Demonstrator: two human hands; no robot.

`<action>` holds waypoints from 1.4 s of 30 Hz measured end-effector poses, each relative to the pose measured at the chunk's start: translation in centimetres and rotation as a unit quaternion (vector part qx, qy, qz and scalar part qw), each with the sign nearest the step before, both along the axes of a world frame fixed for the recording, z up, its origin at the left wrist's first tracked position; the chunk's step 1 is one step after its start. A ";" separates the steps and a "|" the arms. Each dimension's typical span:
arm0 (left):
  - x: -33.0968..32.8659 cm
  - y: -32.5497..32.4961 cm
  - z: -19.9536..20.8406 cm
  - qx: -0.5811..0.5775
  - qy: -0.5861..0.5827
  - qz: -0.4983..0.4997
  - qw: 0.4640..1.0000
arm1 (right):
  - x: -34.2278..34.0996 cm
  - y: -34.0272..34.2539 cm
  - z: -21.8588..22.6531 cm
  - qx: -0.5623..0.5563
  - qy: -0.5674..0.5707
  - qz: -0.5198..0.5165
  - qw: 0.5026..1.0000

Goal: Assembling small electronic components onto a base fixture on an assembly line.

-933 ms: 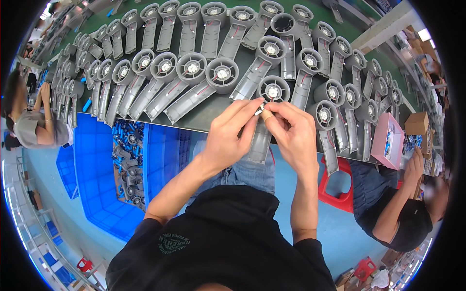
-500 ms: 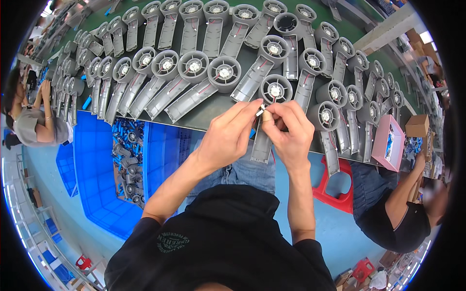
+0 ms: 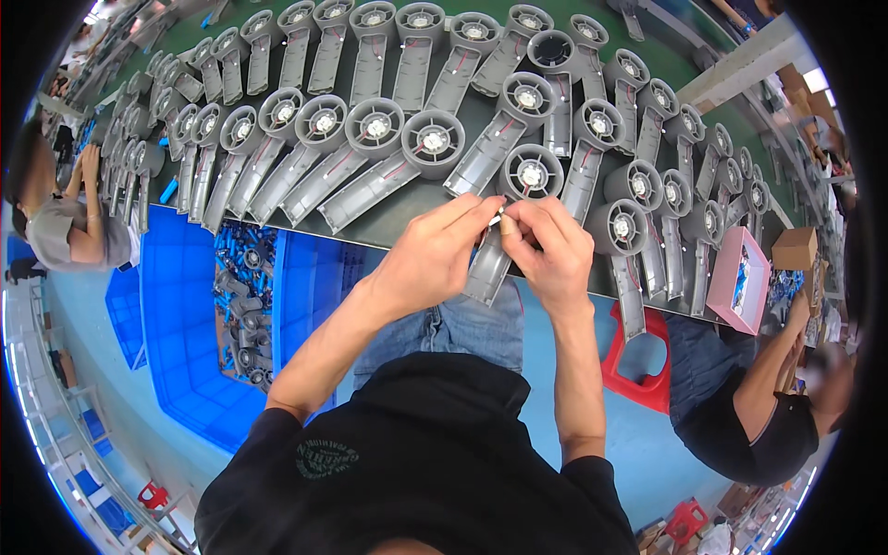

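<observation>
Head view: left hand and right hand close together, fingertips pinching a small white piece, its details too small to tell; from it, a grey fan housing lies at 1 o'clock, round and spoked, its hollow trough-shaped handle passing the edge of the table at 6 o'clock; matching housings at 10 and 2 o'clock leave narrow gaps; smooth-walled blue bin at 8 o'clock; pink box at 3–4 o'clock, near the edge
</observation>
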State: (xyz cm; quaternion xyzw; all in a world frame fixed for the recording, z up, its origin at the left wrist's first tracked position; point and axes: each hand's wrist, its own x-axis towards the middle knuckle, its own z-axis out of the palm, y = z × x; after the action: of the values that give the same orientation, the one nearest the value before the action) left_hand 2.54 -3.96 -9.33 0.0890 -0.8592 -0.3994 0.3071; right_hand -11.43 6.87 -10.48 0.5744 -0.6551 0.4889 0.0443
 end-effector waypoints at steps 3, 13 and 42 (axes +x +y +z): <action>0.2 -0.1 0.0 -0.001 -0.004 -0.010 1.000 | 0.1 -0.1 0.5 0.005 -0.004 -0.004 1.000; 0.0 0.6 0.0 0.066 0.037 0.026 0.997 | 3.9 1.8 2.9 0.061 -0.069 -0.178 0.980; -17.5 -42.7 6.3 -0.194 -0.172 0.374 0.890 | -25.3 -29.1 2.2 0.322 0.022 -0.124 0.938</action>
State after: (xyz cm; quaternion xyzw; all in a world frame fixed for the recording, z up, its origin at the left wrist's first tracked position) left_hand -14.95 -46.70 -3.05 0.4101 -0.8620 -0.0583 0.2920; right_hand -36.78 -22.19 -8.27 0.4827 -0.8424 0.2296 -0.0678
